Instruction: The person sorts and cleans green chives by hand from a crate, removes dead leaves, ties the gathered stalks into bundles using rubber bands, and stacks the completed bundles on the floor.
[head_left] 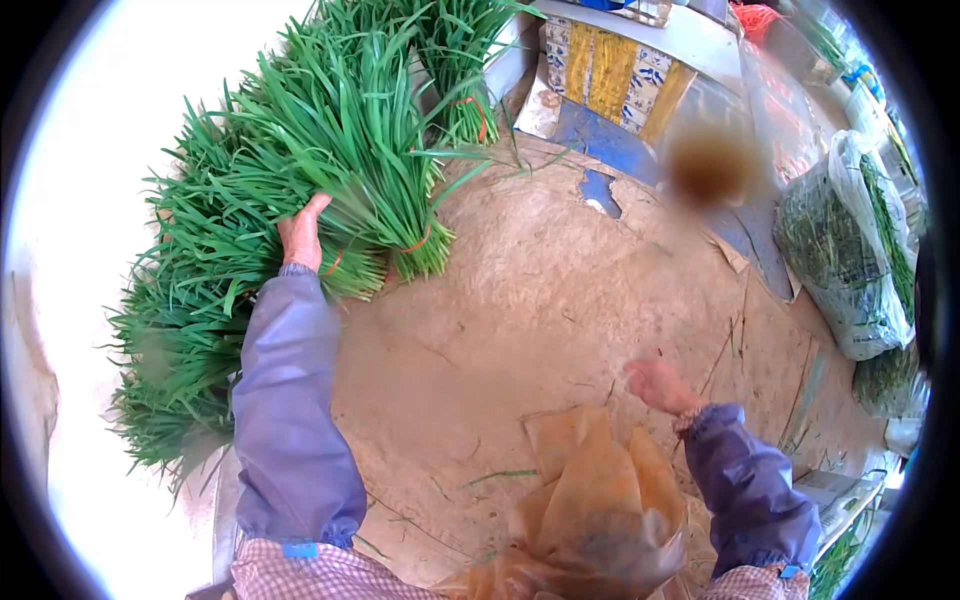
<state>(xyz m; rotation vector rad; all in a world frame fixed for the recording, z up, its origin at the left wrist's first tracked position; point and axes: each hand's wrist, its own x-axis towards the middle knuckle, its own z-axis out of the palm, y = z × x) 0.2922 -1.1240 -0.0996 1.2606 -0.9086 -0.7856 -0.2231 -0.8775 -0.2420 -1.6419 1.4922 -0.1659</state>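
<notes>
Bundles of garlic chives (340, 110) with long green leaves are heaped at the upper left, their cut ends toward the middle. My left hand (300, 235) is in among the leaves, closed at a bundle of garlic chives (355, 272) tied with a red band; most of its fingers are hidden by leaves. Another banded bundle (420, 250) leans right beside it. Over the brown floor covering (480, 370), my right hand (660, 385) is held out with fingers extended and nothing in it. Below it hangs an orange-brown plastic apron (600, 490).
A further banded bundle (465, 110) stands at the back. Behind it is a box with yellow tape (605, 75). Clear plastic bags of greens (850, 240) stand at the right. A blurred brown spot covers part of the upper right. Loose leaves (500, 477) lie on the floor.
</notes>
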